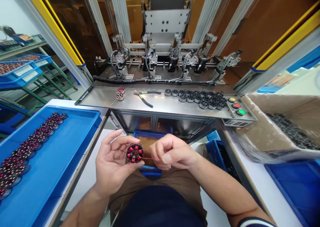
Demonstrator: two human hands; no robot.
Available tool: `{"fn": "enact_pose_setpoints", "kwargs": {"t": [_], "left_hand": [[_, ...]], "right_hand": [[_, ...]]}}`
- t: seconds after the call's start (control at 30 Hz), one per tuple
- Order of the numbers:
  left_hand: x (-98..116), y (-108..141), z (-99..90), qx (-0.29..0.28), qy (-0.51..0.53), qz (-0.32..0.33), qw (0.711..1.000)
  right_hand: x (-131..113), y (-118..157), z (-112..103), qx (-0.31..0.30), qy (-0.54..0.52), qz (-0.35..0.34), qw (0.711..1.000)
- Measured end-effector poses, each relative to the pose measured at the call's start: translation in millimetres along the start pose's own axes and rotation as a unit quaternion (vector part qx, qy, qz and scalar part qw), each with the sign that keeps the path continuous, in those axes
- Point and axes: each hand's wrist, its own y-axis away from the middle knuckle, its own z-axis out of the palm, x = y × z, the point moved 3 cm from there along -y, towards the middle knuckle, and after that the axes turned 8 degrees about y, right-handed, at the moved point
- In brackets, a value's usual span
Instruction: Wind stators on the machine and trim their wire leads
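Note:
A round black ring part with red wire coils point(135, 153) is held in front of my body. My left hand point(112, 163) grips it by the rim, fingers above and thumb below. To its right, my right hand point(172, 152) is closed, pinching a thin red wire point(148, 158) that runs out from the part. Two similar wound parts point(120, 96) sit on the metal shelf point(100, 99), beside pliers point(145, 98) with black and green handles. Several unwound black parts point(191, 97) stand in rows farther right.
On the left, a blue tray point(67, 147) holds rows of wound parts. Behind the shelf is a machine point(166, 26) with clamps. Three buttons point(236, 105) are at the shelf's right end, near a cardboard box point(275, 147) of black parts.

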Motion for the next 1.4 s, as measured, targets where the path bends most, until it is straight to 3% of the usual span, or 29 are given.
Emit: {"fn": "enact_pose_setpoints", "kwargs": {"t": [0.1,0.17,0.27,0.33,0.47,0.6,0.83,0.97,1.13,1.3,1.4], "left_hand": [[2,-2,-1.2,0.012,-0.042,0.044,0.998],[3,-3,-1.1,0.022,-0.115,0.126,0.985],[2,-2,2.6,0.034,-0.221,0.264,0.938],[-2,-2,5.4,0.045,-0.258,0.313,0.913],[-12,0,7.0,0.069,-0.264,0.308,0.911],[-14,2,6.5,0.070,-0.248,0.321,0.911],[-7,-8,8.9,0.019,-0.179,0.238,0.955],[-9,-7,8.4,0.002,-0.090,0.144,0.985],[-12,4,10.0,-0.059,-0.033,0.026,0.997],[-13,13,12.7,-0.120,0.005,-0.049,0.992],[-13,13,15.0,-0.112,0.041,-0.056,0.991]], "right_hand": [[5,14,-10,0.017,0.034,-0.015,0.999],[15,22,-12,0.066,0.070,-0.014,0.995],[33,26,1,0.135,0.083,-0.008,0.987],[39,22,14,0.175,0.064,-0.014,0.982],[39,5,31,0.236,0.018,-0.034,0.971],[38,-6,31,0.239,0.007,-0.016,0.971],[34,16,32,0.168,0.085,0.025,0.982],[25,30,24,0.120,0.130,0.022,0.984],[-2,29,6,0.216,0.163,0.002,0.963],[-12,18,18,0.192,0.192,0.061,0.961],[-8,17,23,0.194,0.197,0.058,0.959]]}}
